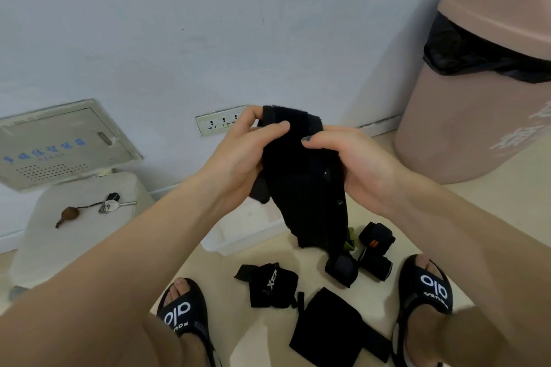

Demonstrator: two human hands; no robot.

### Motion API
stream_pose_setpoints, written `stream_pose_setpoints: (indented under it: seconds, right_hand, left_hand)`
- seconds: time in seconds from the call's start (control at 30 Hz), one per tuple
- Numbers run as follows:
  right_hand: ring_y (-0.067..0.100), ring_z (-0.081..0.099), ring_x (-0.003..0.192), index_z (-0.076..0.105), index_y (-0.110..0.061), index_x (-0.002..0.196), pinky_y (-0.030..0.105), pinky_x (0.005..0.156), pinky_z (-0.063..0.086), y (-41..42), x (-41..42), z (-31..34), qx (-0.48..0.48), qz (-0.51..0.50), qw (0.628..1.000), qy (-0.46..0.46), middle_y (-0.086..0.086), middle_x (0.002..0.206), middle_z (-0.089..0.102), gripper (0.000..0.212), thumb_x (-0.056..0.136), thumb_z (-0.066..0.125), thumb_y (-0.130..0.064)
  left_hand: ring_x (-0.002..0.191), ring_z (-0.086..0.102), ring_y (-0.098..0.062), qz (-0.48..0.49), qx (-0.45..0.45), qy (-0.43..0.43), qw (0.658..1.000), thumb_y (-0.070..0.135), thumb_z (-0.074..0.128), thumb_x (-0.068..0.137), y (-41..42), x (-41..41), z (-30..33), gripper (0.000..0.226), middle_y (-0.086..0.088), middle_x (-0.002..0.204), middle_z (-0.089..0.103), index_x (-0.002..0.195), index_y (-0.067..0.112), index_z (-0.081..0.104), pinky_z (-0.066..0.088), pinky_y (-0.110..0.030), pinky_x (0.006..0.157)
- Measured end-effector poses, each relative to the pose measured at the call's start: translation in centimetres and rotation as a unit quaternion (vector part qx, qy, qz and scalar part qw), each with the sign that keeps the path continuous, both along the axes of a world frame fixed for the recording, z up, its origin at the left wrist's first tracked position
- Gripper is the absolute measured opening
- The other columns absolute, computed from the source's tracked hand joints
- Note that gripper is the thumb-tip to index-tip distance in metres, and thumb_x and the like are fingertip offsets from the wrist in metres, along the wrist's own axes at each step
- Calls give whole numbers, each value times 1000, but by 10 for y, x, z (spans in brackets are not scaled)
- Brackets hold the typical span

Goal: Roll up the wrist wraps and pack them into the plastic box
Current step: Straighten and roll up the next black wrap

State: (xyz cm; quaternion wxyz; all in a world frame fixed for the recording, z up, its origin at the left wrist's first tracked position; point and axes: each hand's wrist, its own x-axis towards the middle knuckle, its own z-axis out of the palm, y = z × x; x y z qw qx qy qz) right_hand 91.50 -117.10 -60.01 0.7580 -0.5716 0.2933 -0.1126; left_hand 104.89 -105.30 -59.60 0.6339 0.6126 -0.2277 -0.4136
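Observation:
A long black wrist wrap (304, 176) hangs in the air in front of me, its lower end dangling toward the floor. My left hand (238, 152) grips its upper left edge with the thumb across the front. My right hand (348, 158) holds the right side, thumb on top. The clear plastic box (238, 232) sits on the floor behind the wrap, partly hidden. On the floor lie a black wrap with white lettering (269, 283), a flat black wrap (328, 325) and several rolled wraps (372, 250).
My feet in black sandals (185, 319) (426, 286) flank the wraps. A white stool (77, 226) with keys (110, 204) stands at the left. A pink bin (477, 98) with a black liner is at the right. A wall socket (220, 122) is behind my hands.

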Motion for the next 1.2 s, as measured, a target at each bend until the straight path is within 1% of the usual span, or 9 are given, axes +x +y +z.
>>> stream_pose_setpoints:
  seconds: [0.13, 0.3, 0.53, 0.7, 0.8, 0.9, 1.03, 1.13, 1.2]
  right_hand:
    - [29, 76, 102, 77, -9, 113, 41, 88, 61, -6, 3, -5, -11, -49, 998, 40, 14, 113, 77, 24, 98, 63, -21]
    - [20, 72, 82, 77, -20, 100, 28, 62, 59, -14, 5, -4, -42, -145, 987, 49, 8, 102, 74, 26, 97, 60, -1]
    - [24, 73, 99, 76, -27, 114, 35, 80, 63, -18, 10, 3, -84, -148, 985, 38, 3, 113, 73, 43, 93, 56, 5]
    - [17, 72, 106, 72, -31, 122, 43, 97, 59, -8, 14, -2, -127, -102, 985, 59, -10, 116, 75, 52, 90, 54, 7]
    - [14, 70, 107, 71, -28, 125, 41, 100, 57, -5, 15, -1, -137, -105, 982, 79, -11, 115, 73, 51, 91, 55, 5]
    - [13, 70, 104, 72, -29, 125, 37, 97, 58, -6, 14, 1, -135, -110, 980, 94, -11, 114, 71, 44, 92, 59, -2]
    - [21, 77, 94, 81, -23, 103, 40, 88, 62, -5, 13, 5, -102, -54, 988, 102, 0, 100, 80, 17, 96, 65, -25]
    - [21, 79, 87, 82, -18, 97, 37, 83, 62, -4, 11, 6, -100, -17, 990, 98, 2, 91, 81, 24, 97, 68, -37]
    - [20, 79, 84, 82, -18, 95, 34, 77, 61, -3, 11, 5, -105, -13, 991, 87, 2, 89, 81, 22, 97, 70, -35]
  left_hand:
    - [85, 69, -23, 65, -18, 18, 998, 15, 60, 102, -2, 10, 6, 6, -10, 101, 67, 100, 20, 56, 57, -34, 64]
    - [81, 71, -21, 94, 25, -11, 995, 11, 60, 100, -4, 20, 2, 11, -7, 98, 70, 109, 16, 57, 55, -34, 68]
    - [87, 69, -20, 87, 45, -21, 995, -4, 52, 95, -7, 26, -1, 35, -4, 100, 67, 120, 21, 55, 57, -30, 68]
    - [102, 65, -26, 72, 52, -33, 996, -9, 49, 90, -10, 27, -4, 50, -5, 108, 64, 122, 29, 56, 55, -40, 89]
    - [100, 63, -24, 64, 50, -45, 996, -10, 47, 87, -12, 26, -4, 58, -2, 103, 63, 129, 29, 55, 53, -39, 90]
    - [96, 62, -21, 64, 39, -56, 996, -11, 47, 87, -14, 24, -3, 62, 1, 97, 61, 133, 29, 53, 53, -34, 84]
    - [91, 67, -17, 47, 17, -58, 997, -11, 50, 90, -15, 23, -2, 62, 5, 91, 66, 135, 31, 51, 56, -31, 82]
    - [79, 70, -12, 34, 3, -66, 997, -12, 50, 92, -14, 22, -1, 63, 13, 74, 69, 139, 30, 48, 59, -27, 74]
    - [84, 69, -12, 25, -7, -70, 997, -14, 48, 92, -13, 22, -2, 68, 11, 87, 73, 142, 32, 44, 58, -25, 72]
